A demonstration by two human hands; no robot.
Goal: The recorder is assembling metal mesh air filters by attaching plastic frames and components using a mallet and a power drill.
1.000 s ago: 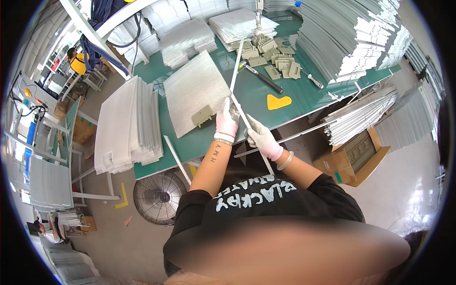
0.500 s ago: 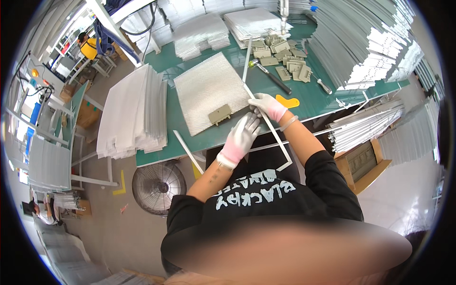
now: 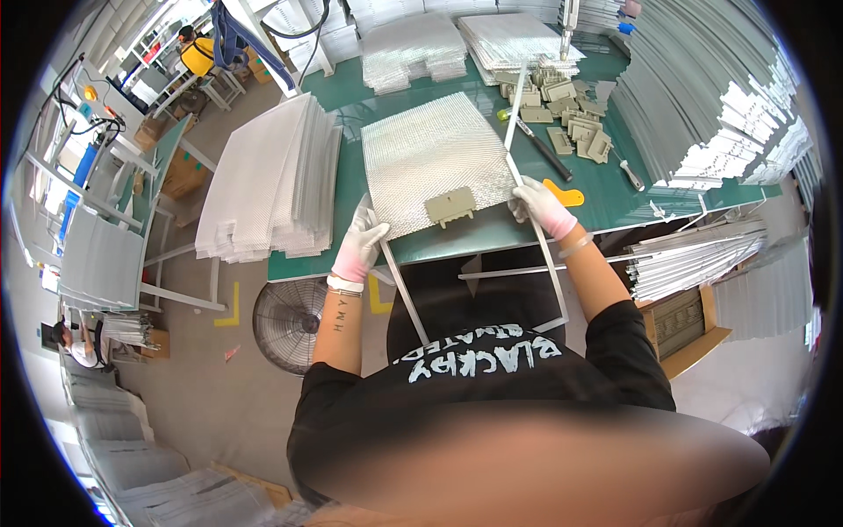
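Note:
A silvery mesh sheet (image 3: 439, 140) lies on the green table in front of me. At its near edge sits a beige plastic piece (image 3: 449, 206) with small tabs. My gloved left hand (image 3: 358, 243) is closed at the sheet's near left corner, around the upper end of a thin white frame strip (image 3: 404, 285) that slants down toward my body. On the sheet's right side my gloved right hand (image 3: 542, 209) grips a long white frame strip (image 3: 549, 263), which runs along that edge and turns a corner near my shirt. The fingertips are partly hidden.
Stacked mesh sheets (image 3: 263, 176) stand left, with more behind. Right of the sheet lie a hammer (image 3: 546, 154), a yellow tool (image 3: 564, 194), a screwdriver (image 3: 630, 176) and several beige pieces (image 3: 580, 123). A floor fan (image 3: 290, 323) stands below the table's left end.
My left hand has moved left, away from my right hand, and taken hold of the left white strip. My right hand has slid its strip against the sheet's right edge. The view has shifted.

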